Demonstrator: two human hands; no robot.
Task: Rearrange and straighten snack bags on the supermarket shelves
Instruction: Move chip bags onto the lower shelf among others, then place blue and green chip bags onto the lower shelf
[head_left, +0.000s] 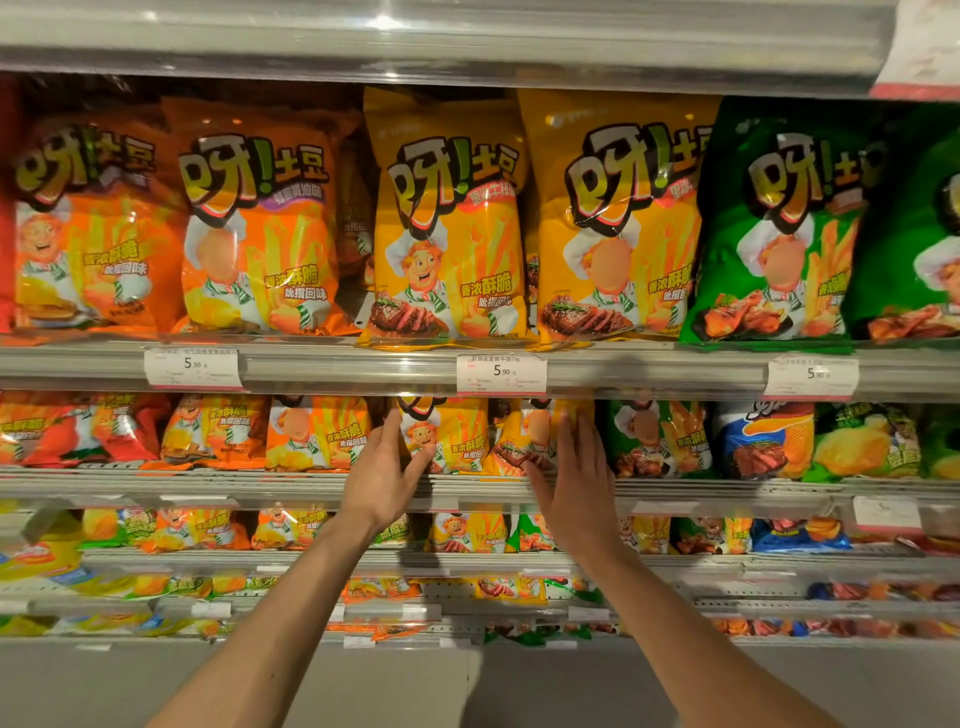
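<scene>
On the second shelf (260, 486) stand two small yellow snack bags side by side. My left hand (382, 470) touches the left yellow bag (457, 434) at its left edge, with the fingers along its side and the thumb across its lower front. My right hand (574, 478) lies with straight fingers against the right yellow bag (524, 441), which leans to the left. Above them, on the top shelf, two large yellow bags (447, 223) of the same kind stand upright.
Orange bags (260, 228) fill the upper shelf at left and green bags (779, 228) at right. Price tags (501, 374) hang on the shelf rail. Small orange (317, 436), green (654, 436) and blue bags (763, 441) flank the yellow ones. Lower shelves hold more small bags.
</scene>
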